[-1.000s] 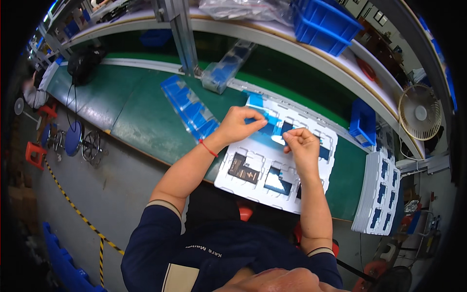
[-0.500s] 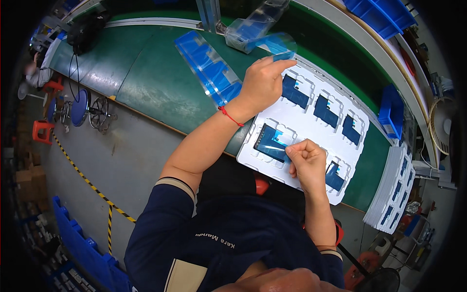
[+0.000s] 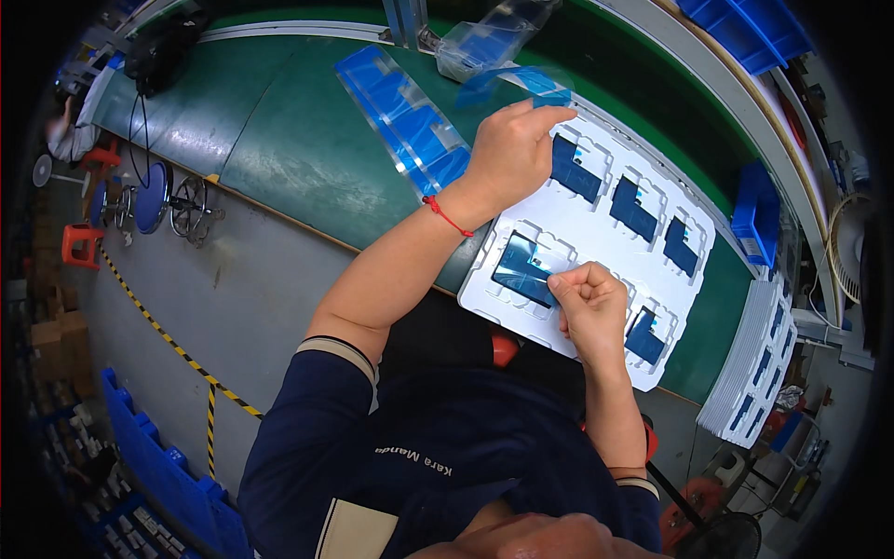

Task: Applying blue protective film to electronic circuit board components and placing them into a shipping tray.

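A white moulded tray (image 3: 596, 224) lies on the green bench before me, with dark L-shaped flat pieces in its pockets. My right hand (image 3: 593, 303) is closed in a pinch at the right edge of the near-left dark glossy piece (image 3: 523, 270); what lies between its fingertips is too small to make out. Over the tray's far-left corner, my left hand (image 3: 510, 154) is closed on a curled strip of clear and blue film (image 3: 549, 90), which sticks out beyond its fingers. A flat sheet of blue film (image 3: 400, 116) lies left of that hand, partly under the wrist.
A clear plastic bag (image 3: 484, 42) lies at the bench's far edge. Stacked white trays (image 3: 745, 373) stand at the right, below a blue bin (image 3: 754, 214) and a fan (image 3: 847, 247). Stools (image 3: 152, 200) stand on the floor at the left.
The film in my left hand has swung and flattened out above the fingers. Tray and hands appear slightly farther right in view. My right hand keeps its pinch at the same piece.
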The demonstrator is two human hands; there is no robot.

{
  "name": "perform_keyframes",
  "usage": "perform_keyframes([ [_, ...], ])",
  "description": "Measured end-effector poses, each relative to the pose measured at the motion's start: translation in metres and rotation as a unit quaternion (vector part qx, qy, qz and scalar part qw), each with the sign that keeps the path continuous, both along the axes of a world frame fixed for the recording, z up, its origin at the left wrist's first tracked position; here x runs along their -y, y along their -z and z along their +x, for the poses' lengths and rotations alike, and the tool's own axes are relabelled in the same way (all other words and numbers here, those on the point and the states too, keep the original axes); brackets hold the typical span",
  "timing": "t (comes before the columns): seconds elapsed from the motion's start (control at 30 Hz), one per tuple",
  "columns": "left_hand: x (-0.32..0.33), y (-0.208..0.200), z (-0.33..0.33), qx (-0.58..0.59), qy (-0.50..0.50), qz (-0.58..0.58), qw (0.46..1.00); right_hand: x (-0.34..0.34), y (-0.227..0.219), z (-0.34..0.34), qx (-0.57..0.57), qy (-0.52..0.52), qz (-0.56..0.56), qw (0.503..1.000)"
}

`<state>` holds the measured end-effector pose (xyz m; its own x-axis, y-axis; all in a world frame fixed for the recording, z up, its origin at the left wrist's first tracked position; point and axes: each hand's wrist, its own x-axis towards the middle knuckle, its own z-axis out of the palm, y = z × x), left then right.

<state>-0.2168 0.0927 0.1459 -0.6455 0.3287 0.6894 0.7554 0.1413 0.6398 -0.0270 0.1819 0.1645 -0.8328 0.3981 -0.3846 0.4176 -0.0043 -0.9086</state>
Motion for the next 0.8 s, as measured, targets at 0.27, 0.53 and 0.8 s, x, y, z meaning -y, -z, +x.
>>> perform_keyframes([
  [0.27,0.0014,-0.002,0.0014,0.026,0.003,-0.013,1.0,0.0016,-0.0002,0.0011,0.0,-0.003,0.005,1.0],
  [0.53,0.0009,-0.0007,0.0002,0.028,-0.001,-0.014,1.0,0.0033,0.0004,0.0018,-0.002,0.0,0.011,1.0],
  [0.8,-0.0003,0.0024,-0.0018,0.003,-0.003,-0.009,1.0,0.0046,0.0068,0.0019,-0.016,0.001,0.057,0.998],
])
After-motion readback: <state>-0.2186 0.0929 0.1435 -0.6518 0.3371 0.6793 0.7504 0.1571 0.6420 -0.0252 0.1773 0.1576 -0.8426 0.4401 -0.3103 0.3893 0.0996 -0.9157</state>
